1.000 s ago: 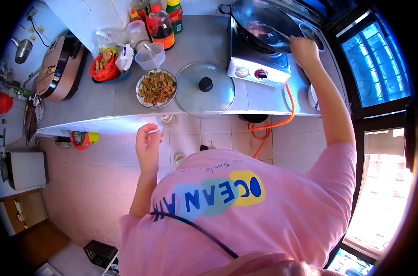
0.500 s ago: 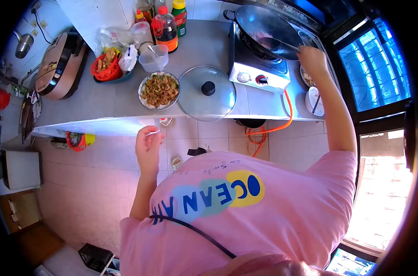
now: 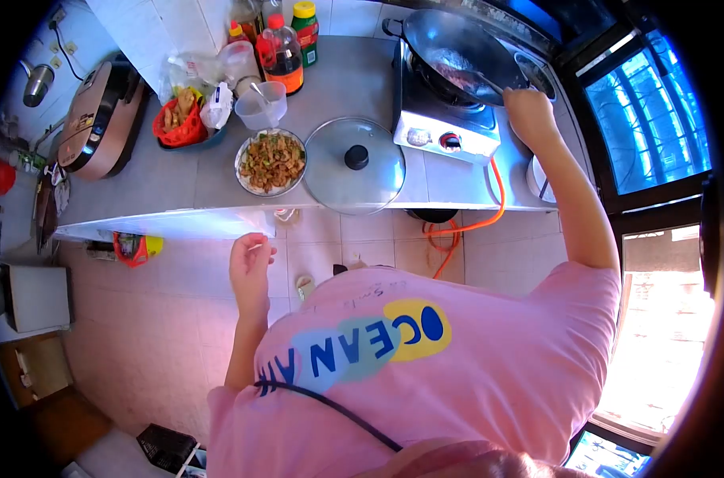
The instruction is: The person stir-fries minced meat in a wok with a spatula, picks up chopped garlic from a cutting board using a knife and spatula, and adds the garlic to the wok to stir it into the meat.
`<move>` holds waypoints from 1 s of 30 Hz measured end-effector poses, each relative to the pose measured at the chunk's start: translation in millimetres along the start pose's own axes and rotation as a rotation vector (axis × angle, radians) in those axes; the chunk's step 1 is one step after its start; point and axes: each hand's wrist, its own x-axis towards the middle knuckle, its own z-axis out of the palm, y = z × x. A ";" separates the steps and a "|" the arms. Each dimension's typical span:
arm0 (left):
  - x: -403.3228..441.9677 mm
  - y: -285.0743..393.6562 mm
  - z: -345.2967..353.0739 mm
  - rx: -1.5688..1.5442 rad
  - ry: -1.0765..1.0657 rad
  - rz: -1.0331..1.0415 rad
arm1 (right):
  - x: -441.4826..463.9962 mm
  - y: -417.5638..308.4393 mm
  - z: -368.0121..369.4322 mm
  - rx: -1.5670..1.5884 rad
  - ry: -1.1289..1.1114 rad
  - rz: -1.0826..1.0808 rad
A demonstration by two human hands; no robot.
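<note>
My right hand [image 3: 529, 118] is closed around the handle of a spatula [image 3: 490, 83] at the wok's right rim. The spatula's head reaches down into the dark wok [image 3: 430, 36], among reddish pieces of food [image 3: 455, 73]. Under the wok is a silver gas stove [image 3: 426, 139]. My left hand [image 3: 249, 261] hangs in the air below the counter's front edge, fingers loosely bent, with nothing visible in it. Nearest to that hand on the counter is a plate of browned, chopped food [image 3: 271, 163]. Beside the plate lies a glass lid [image 3: 336, 182] with a black knob.
A plastic tub [image 3: 260, 111], a red basket [image 3: 179, 127] and sauce bottles [image 3: 282, 60] stand on the counter [image 3: 338, 80]. At the left is a rice cooker [image 3: 99, 119]. An orange gas hose [image 3: 501, 191] drops over the front edge. A white bowl [image 3: 536, 179] sits beneath my right forearm.
My right hand has moved a little left and down with the spatula, which sits lower in the wok. My left hand has dropped slightly, its fingers curling more. The whole view has shifted slightly.
</note>
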 end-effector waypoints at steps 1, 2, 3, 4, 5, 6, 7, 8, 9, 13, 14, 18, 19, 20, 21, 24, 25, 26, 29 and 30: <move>-0.6 1.0 3.0 0.003 -0.002 -0.006 | 6.8 -3.4 1.6 0.014 0.010 0.019; 2.8 4.1 9.2 -0.009 -0.039 -0.004 | 14.7 1.0 11.4 0.015 0.008 0.020; 2.9 7.7 13.8 -0.022 -0.076 0.000 | 23.3 4.0 15.9 0.002 0.003 0.026; -0.1 12.0 15.6 -0.021 -0.075 0.008 | 29.4 6.1 18.4 -0.009 0.007 0.033; -0.8 17.0 17.8 -0.034 -0.077 0.049 | 27.5 7.4 20.8 0.014 0.003 0.038; -0.3 19.7 18.8 -0.048 -0.079 0.084 | 20.4 3.5 8.9 0.011 0.015 0.040; 1.4 14.7 16.1 -0.050 -0.078 0.085 | 8.2 -1.1 -4.4 -0.006 -0.017 0.031; 4.4 5.1 11.7 -0.022 -0.035 0.079 | 3.0 -1.7 -11.8 -0.024 -0.050 0.020; 3.8 -1.5 9.4 0.010 0.004 0.066 | 3.7 0.5 -10.8 0.011 -0.065 0.028; 0.8 7.2 17.8 -0.028 -0.064 0.007 | 21.9 27.1 11.6 0.115 -0.059 0.232; -1.8 11.8 16.6 -0.040 -0.084 0.042 | 19.0 35.6 4.0 0.144 -0.060 0.316; 1.6 0.5 12.8 0.004 0.002 0.009 | 26.5 30.7 6.7 0.173 0.030 0.330; 0.5 0.4 14.4 0.004 0.000 0.002 | 29.0 24.4 9.9 0.159 0.029 0.330; 0.7 2.6 16.8 -0.025 -0.034 -0.009 | 28.0 22.0 11.2 0.157 0.025 0.327; 0.4 4.4 19.1 -0.054 -0.066 -0.019 | 26.8 19.9 11.8 0.149 0.031 0.232; -4.1 3.3 12.7 -0.022 -0.058 0.047 | 11.9 19.5 6.4 0.134 0.127 0.127; -2.2 0.9 9.9 -0.022 -0.057 0.052 | 3.0 19.2 -8.9 0.121 0.063 0.108; -1.5 -4.8 6.8 -0.001 -0.009 0.026 | -1.8 19.6 -15.7 0.109 -0.004 0.087; -2.7 -1.3 15.0 0.000 -0.005 -0.027 | 16.0 9.0 16.4 0.042 0.008 0.023; -2.4 4.6 20.2 -0.031 -0.039 -0.027 | 27.3 6.9 22.6 0.007 -0.003 0.017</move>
